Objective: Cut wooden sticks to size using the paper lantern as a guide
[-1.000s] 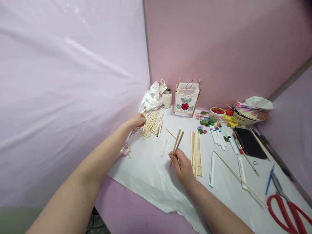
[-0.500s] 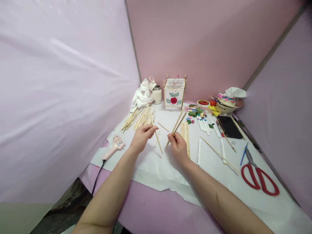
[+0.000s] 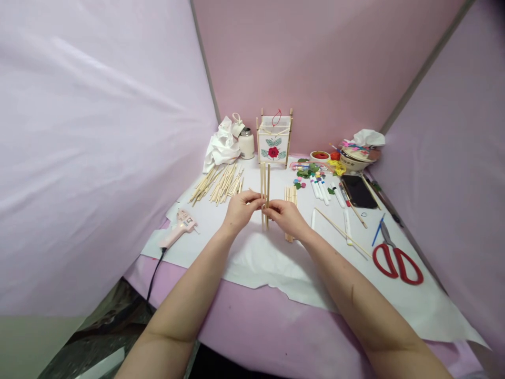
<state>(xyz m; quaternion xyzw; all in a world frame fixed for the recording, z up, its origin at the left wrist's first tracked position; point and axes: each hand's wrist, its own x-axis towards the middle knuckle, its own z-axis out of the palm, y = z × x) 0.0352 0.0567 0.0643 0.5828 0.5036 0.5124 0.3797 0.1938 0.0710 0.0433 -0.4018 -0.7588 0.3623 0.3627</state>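
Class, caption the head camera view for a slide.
Left hand and right hand hold upright wooden sticks before a rose-patterned box.

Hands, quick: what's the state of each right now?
Left hand: closed, pinching thin wooden sticks held upright.
Right hand: closed, pinching the same bunch.

Red-handled scissors [image 3: 392,243] lie near a black phone [image 3: 359,191] – 1 cream jar [image 3: 246,145] stands farther back.

I count one left hand [image 3: 243,210], one right hand [image 3: 288,217] and at least two upright sticks [image 3: 269,181] in their grip. The bench [image 3: 252,266] has one glue gun [image 3: 179,229], one jar [image 3: 246,145], one lantern [image 3: 265,158], one phone [image 3: 359,191], one bowl [image 3: 354,163] and one pair of scissors [image 3: 388,238]; the heaped sticks [image 3: 225,184] overlap too much to number.
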